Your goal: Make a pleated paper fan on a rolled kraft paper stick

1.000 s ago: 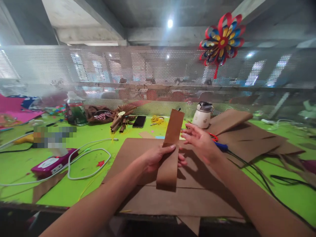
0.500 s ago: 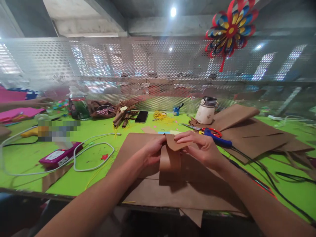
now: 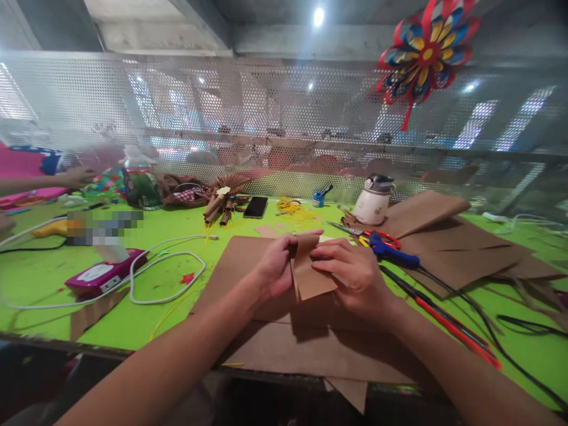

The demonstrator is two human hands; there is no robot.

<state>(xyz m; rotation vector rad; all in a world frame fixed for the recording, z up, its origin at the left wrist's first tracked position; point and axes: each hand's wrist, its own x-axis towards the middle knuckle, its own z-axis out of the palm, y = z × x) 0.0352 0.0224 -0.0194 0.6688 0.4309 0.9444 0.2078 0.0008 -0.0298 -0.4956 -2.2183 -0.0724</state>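
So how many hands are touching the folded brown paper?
2: the left hand at the left edge of the folded brown paper, the right hand across its front. No others show there.

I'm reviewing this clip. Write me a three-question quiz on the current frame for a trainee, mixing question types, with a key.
1. True or false: the left hand and the right hand both touch the brown paper strip.

2. Multiple choice: what colour is the box on the table's left side, with a tissue sticking up from it?
A) yellow
B) purple
C) black

3. Fill in: in the picture, the phone lies to the ____ of the cream bottle.

Key: 1 true; 2 B; 3 left.
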